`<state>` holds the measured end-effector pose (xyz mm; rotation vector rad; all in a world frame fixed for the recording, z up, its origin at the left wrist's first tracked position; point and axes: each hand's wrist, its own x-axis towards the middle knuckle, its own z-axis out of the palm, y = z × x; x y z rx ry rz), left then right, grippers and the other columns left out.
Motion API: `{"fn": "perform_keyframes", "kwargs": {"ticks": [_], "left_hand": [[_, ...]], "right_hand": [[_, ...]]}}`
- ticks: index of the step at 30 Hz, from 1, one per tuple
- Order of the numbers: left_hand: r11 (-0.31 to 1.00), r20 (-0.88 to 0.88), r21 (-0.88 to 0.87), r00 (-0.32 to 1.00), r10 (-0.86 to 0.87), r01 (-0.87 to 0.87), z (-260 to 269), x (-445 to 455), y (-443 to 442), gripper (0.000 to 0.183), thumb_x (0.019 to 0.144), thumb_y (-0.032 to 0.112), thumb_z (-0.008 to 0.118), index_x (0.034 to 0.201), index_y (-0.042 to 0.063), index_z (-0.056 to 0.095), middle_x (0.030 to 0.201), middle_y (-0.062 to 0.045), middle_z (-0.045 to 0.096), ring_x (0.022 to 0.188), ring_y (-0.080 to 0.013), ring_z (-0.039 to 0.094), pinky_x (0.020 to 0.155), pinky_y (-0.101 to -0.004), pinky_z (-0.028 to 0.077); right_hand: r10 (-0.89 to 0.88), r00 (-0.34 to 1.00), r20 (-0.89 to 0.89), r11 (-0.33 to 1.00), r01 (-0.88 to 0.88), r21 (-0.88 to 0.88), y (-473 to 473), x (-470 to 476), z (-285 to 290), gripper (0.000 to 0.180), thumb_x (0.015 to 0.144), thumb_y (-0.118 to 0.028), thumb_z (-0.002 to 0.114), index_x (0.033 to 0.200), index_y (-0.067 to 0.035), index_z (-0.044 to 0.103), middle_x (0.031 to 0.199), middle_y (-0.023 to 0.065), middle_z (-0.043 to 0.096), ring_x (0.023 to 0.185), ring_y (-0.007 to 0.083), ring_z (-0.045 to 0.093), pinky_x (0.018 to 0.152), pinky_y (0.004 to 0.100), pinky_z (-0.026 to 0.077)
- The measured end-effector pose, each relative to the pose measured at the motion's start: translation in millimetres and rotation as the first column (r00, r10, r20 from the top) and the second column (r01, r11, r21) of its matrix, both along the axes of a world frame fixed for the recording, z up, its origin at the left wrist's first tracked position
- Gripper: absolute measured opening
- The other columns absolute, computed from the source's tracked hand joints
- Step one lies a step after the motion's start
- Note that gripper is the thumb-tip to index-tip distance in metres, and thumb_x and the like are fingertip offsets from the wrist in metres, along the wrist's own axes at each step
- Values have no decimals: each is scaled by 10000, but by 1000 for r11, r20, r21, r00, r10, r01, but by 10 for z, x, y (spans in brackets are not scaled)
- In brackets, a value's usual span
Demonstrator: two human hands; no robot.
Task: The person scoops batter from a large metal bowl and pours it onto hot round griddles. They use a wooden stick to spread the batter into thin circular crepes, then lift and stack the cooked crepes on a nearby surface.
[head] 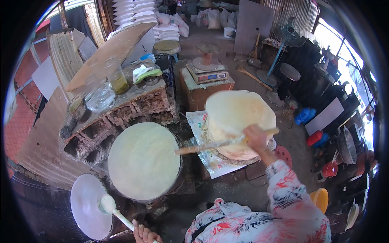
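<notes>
My left hand [145, 233], low in the picture, grips the handle of a ladle [107, 204] coated in pale batter. The ladle's bowl overlaps the edge of a smaller round pale surface [88, 209]; whether it touches cannot be told. A thin pale sheet of batter or dough [142, 161] covers the large round griddle [180, 164]. My right hand [256, 138], slightly blurred, is closed around a long flat wooden stick [209, 145]. That stick crosses in front of a tall stack of round thin flatbreads [240, 109], its far tip by the griddle's right rim.
A rough block ledge [121, 109] behind the griddle bears a plastic jug [118, 80] and clear plastic wrap [101, 98]. Beyond the stack, a digital scale [207, 72] sits on a box [197, 94]. A pedestal fan [281, 45] and an orange-yellow bucket [319, 200] stand rightward.
</notes>
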<state>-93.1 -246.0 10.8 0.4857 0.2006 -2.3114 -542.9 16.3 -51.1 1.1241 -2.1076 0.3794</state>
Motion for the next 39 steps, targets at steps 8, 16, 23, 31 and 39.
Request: {"fn": "perform_keyframes", "kwargs": {"ticks": [8,16,23,31,39], "left_hand": [[1000,-49,-3,999,7,-7,156,-137,98,334,1024,218,311,708,113,337,576,16,294,429,-94,289,347,-207,294],[997,53,28,996,68,-69,108,-236,216,290,1005,172,340,720,120,347,573,31,297,424,-74,277,354,-203,285],[980,-5,119,987,160,-158,-17,-370,427,267,987,162,366,724,120,352,570,32,302,407,-66,271,347,-195,278],[929,-33,135,935,352,-345,-194,-174,672,322,995,154,365,1262,-15,429,651,16,338,464,-61,343,334,-199,325],[819,113,-5,813,571,-574,-182,330,1098,249,982,145,409,1202,56,484,644,33,344,442,-32,304,330,-166,290]], "right_hand": [[-112,912,394,993,120,6,155,204,-1094,281,608,-84,671,879,-143,626,894,33,555,904,247,550,750,373,487],[-105,804,586,992,47,114,359,143,-868,303,670,-145,717,963,-131,641,990,57,574,924,258,552,792,379,478],[73,202,977,900,409,-152,562,-610,-707,284,793,-210,692,1029,-71,619,927,64,592,673,168,559,614,278,482],[490,-120,863,723,610,-325,671,-1241,-1641,84,856,-216,645,849,-168,576,703,-33,518,584,98,502,490,242,420],[482,310,819,702,422,-573,-874,-798,-972,210,953,-309,484,1013,-108,480,685,15,534,430,84,425,336,205,335]]}}
